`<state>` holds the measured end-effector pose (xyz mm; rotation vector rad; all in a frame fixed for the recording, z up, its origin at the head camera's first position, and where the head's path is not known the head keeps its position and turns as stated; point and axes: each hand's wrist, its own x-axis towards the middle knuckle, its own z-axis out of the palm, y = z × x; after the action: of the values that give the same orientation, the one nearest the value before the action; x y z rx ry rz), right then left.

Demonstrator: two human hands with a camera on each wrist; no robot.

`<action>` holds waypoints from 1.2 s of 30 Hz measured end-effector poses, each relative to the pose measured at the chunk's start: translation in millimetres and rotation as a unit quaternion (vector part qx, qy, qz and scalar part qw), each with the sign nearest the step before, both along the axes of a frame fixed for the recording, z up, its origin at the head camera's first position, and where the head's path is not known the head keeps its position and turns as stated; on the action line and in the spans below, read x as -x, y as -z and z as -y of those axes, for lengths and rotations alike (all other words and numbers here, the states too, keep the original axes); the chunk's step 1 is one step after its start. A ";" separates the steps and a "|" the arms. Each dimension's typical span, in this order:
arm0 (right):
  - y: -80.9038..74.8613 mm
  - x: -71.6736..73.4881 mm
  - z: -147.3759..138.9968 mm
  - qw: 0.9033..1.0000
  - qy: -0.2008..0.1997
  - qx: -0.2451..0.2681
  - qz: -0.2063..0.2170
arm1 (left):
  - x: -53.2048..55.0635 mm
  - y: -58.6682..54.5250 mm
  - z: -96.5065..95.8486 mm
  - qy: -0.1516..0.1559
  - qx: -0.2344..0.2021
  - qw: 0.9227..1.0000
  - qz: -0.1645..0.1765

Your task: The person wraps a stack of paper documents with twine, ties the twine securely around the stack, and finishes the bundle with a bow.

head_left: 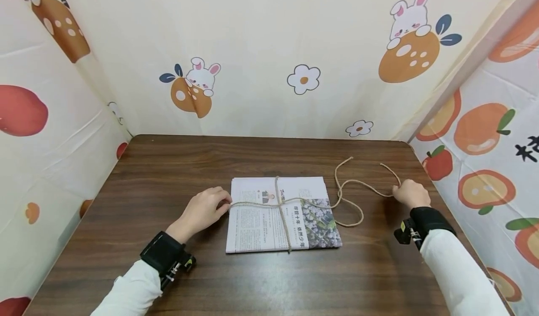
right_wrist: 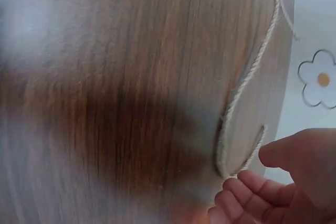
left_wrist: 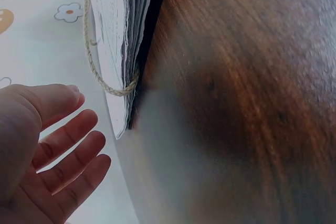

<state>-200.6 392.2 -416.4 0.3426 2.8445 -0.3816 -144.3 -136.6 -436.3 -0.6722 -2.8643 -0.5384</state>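
Observation:
A folded stack of newspapers [head_left: 257, 232] lies on the table, with twine [head_left: 283, 222] crossing its top both ways. At the stack's left edge, close to where the twine wraps over, is my left hand [head_left: 206, 211]. In the left wrist view its fingers [left_wrist: 79, 153] are loosely bent, apart from the twine [left_wrist: 90, 56]. To the right, my right hand [head_left: 411, 194] is beside a loose twine end. The right wrist view shows the twine [right_wrist: 247, 85] bending at the fingertips, while the thumb stands apart from the fingers [right_wrist: 252, 192].
Loose twine [head_left: 358, 215] loops and crosses itself on the table right of the stack. The brown wood-grain table [head_left: 189, 157] meets a printed cloth backdrop [head_left: 252, 35] at the back, with more printed cloth on both sides.

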 end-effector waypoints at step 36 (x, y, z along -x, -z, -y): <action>-0.9 -6.8 -26.1 0.979 0.044 0.053 -0.194 | -4.2 0.5 2.7 -0.005 0.006 1.000 0.016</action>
<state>-193.8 418.3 -415.4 0.4119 3.1758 -0.6849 -140.1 -139.3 -436.8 -0.6566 -2.9016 -0.5358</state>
